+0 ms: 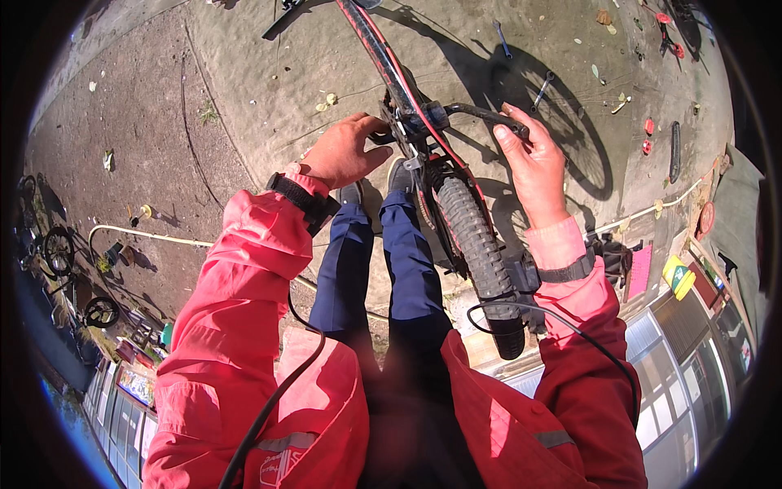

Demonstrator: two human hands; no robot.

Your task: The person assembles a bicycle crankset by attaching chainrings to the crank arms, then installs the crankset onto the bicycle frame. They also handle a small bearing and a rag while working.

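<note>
A bicycle stands in front of me, its black knobbly tyre (pixel 476 248) between my arms and its black-and-red frame tube (pixel 383 57) running up and away. My left hand (pixel 342 153) grips the black part (pixel 389 134) at the left of the frame's junction, fingers curled round it. My right hand (pixel 533 163) is closed on a black lever-like bar (pixel 481 114) that sticks out to the right of the same junction. Both arms wear red sleeves with dark wristbands.
The ground is rough concrete. Wrenches (pixel 543 88) and small red parts (pixel 649 126) lie scattered at the upper right. A white hose (pixel 147 235) crosses the left. Other bicycles (pixel 61 253) stand at the far left. My blue trousers and shoes (pixel 383 244) are below the bike.
</note>
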